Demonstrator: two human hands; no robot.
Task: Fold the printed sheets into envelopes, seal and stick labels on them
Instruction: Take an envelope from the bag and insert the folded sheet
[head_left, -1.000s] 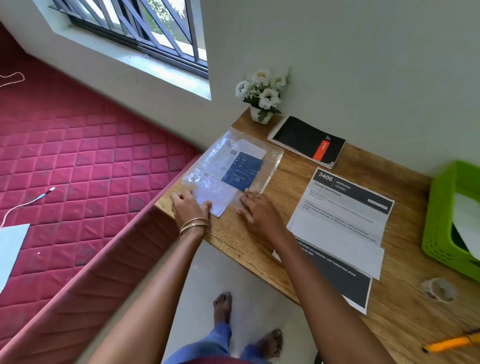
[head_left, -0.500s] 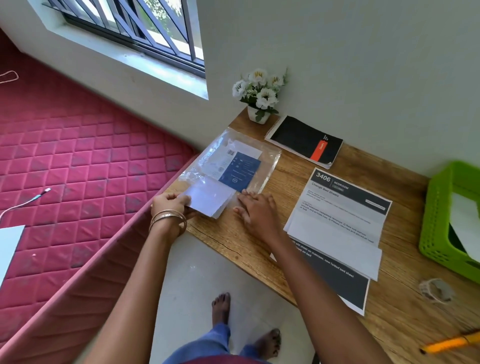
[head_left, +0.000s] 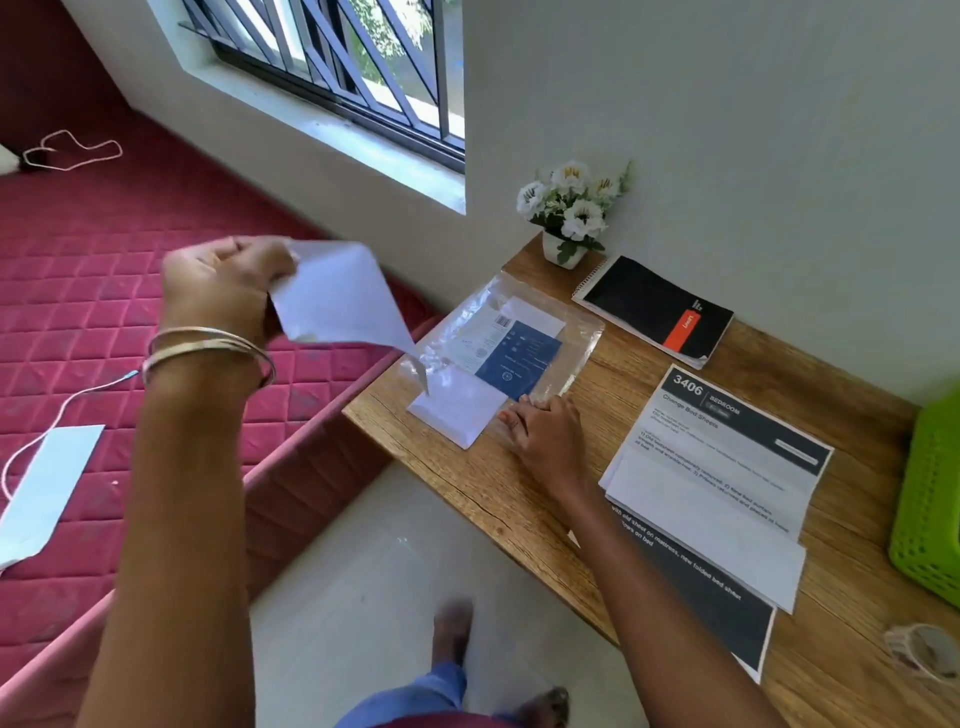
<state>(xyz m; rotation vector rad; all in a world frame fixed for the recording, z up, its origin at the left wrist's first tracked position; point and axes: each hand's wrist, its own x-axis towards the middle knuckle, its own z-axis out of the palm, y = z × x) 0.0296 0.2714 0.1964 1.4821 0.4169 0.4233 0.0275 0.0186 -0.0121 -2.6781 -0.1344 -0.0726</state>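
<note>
Envelope lifted out of the packet

Paper this thin is light and floppy, so my left hand (head_left: 223, 291) pinches the envelope (head_left: 337, 301) by its left corner, fingers curled. It hangs over the bed, long axis slanting down-right toward the plastic packet (head_left: 576, 332) on the table (head_left: 467, 483). My right hand (head_left: 545, 436) presses the packet flat, fingers straight.

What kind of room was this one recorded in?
Probably a bedroom at home: a red quilted mattress lies beside a small wooden desk under a barred window, with a flower pot on the desk.
</note>
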